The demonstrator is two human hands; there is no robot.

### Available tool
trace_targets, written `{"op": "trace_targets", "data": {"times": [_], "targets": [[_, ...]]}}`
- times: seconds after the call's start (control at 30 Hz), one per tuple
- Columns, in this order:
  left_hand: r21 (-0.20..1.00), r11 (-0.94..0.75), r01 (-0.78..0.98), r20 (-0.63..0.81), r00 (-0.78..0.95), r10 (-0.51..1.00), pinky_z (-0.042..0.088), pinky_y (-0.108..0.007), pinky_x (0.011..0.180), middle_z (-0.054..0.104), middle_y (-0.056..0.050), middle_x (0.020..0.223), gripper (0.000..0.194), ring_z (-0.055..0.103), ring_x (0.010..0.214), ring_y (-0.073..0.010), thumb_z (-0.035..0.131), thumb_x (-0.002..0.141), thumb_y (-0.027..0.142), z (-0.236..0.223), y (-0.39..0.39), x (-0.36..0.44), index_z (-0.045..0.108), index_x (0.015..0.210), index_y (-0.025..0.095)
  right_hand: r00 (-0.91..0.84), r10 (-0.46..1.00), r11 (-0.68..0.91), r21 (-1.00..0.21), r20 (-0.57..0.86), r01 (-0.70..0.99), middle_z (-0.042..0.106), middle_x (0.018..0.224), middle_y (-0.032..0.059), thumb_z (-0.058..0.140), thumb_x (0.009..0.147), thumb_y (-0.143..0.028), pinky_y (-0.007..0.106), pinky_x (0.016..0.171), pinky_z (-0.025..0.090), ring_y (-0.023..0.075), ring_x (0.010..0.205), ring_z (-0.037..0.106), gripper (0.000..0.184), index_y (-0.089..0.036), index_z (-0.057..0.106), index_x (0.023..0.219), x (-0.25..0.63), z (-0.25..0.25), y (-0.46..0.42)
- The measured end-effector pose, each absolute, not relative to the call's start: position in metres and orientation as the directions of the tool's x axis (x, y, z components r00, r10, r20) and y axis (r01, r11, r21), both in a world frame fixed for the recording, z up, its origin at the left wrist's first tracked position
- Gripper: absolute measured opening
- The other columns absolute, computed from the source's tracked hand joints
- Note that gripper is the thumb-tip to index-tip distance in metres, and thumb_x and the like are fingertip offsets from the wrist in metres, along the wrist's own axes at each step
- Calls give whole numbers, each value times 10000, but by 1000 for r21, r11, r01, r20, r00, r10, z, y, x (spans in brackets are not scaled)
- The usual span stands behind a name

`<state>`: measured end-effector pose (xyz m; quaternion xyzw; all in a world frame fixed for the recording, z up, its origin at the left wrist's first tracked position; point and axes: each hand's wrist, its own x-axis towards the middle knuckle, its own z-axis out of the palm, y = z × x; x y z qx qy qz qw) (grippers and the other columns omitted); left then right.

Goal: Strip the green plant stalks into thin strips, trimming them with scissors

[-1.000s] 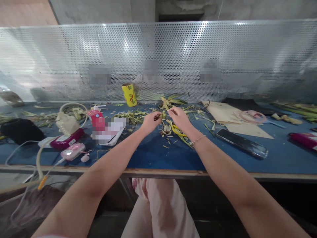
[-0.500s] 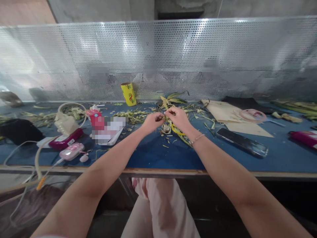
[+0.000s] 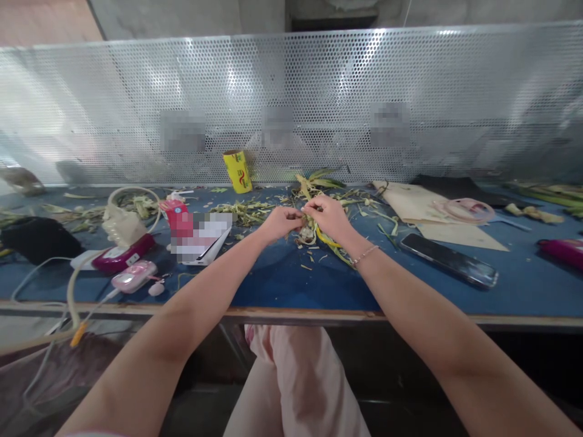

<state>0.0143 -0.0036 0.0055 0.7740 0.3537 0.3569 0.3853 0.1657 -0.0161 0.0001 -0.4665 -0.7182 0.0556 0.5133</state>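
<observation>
My left hand (image 3: 282, 224) is closed in a pinch above the middle of the blue table (image 3: 273, 282). Facing it, my right hand (image 3: 331, 218) pinches a yellow-green plant stalk (image 3: 303, 187), and the fingertips of both hands almost meet there. Fingers partly hide the piece between them, so its exact shape is unclear. Just below lies a small heap of pale, curled plant scraps (image 3: 306, 235). Yellow and green strips (image 3: 328, 239) run out under my right wrist. Long green leaves (image 3: 325, 178) lie beyond the hands.
A perforated metal screen (image 3: 273, 73) stands behind the table. To the left are a yellow can-like container (image 3: 237, 172), a red packet (image 3: 177, 217), a white device (image 3: 204, 243) and a pink case (image 3: 133, 277) with cables. A phone (image 3: 449, 260) and brown paper (image 3: 407, 205) lie right.
Both hands stay at nearly the same spot, with the fingers shifted slightly around the stalk. The whole view has tilted a little.
</observation>
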Motion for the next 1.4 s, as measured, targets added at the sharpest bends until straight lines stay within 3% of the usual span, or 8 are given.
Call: {"op": "trace_targets", "data": {"times": [0.37, 0.6, 0.67, 0.83, 1.0, 1.1, 1.2, 1.4], "targets": [[922, -365, 131, 240, 547, 802, 399, -188, 535, 551, 32, 501, 33, 485, 486, -48, 601, 612, 149, -3, 2, 16, 605, 613, 116, 5, 842, 462, -726, 539, 510, 585, 602, 0, 573, 687, -292, 260, 581, 375, 122, 582, 499, 141, -167, 605, 629, 166, 0, -14], [959, -259, -114, 283, 434, 855, 432, -212, 599, 582, 14, 559, 126, 531, 535, -63, 660, 643, 179, -5, 8, 18, 583, 716, 111, 60, 909, 401, -905, 412, 141, 606, 775, 34, 525, 723, -514, 260, 599, 449, 138, 696, 558, 349, -180, 603, 787, 171, -3, -3], [960, -221, -174, 272, 374, 887, 438, -217, 616, 587, 14, 579, 122, 547, 551, -67, 645, 665, 164, -6, 10, 18, 560, 737, 117, 49, 931, 355, -929, 362, 107, 596, 787, 34, 539, 704, -545, 270, 602, 464, 151, 730, 566, 368, -184, 569, 770, 171, -7, 0], [966, -122, -230, 194, 325, 926, 424, -214, 573, 568, 23, 590, 122, 550, 537, -74, 616, 697, 155, -3, 8, 18, 509, 753, 136, -66, 896, 437, -849, 439, 296, 574, 699, 13, 584, 687, -465, 303, 635, 457, 145, 656, 545, 295, -181, 533, 748, 167, -12, -1], [956, -43, -292, 145, 338, 930, 454, -231, 623, 564, 28, 601, 179, 568, 566, -82, 642, 659, 131, -1, 6, 17, 474, 717, 151, -52, 843, 499, -743, 535, 446, 587, 696, 18, 542, 726, -404, 289, 635, 434, 140, 638, 533, 228, -177, 532, 744, 166, -13, -4], [955, 2, -298, 111, 363, 925, 464, -249, 622, 577, 4, 620, 191, 572, 574, -95, 661, 665, 212, -1, 7, 15, 485, 695, 145, -59, 827, 506, -696, 559, 509, 593, 701, 17, 517, 745, -382, 286, 641, 427, 137, 635, 529, 205, -178, 534, 743, 166, -12, -6], [955, -15, -298, 119, 334, 935, 464, -246, 617, 562, 11, 606, 219, 560, 571, -89, 645, 700, 300, 0, 7, 15, 486, 684, 149, -78, 802, 537, -657, 593, 529, 600, 720, 18, 519, 747, -392, 287, 665, 427, 137, 655, 534, 214, -178, 537, 749, 165, -11, -8], [965, -90, -246, 153, 252, 955, 465, -224, 622, 529, 43, 574, 122, 532, 554, -64, 591, 743, 211, 0, 7, 17, 485, 723, 155, -60, 804, 526, -660, 592, 536, 599, 710, 21, 516, 758, -400, 296, 667, 434, 147, 661, 548, 224, -178, 543, 750, 164, -11, -8]]}}
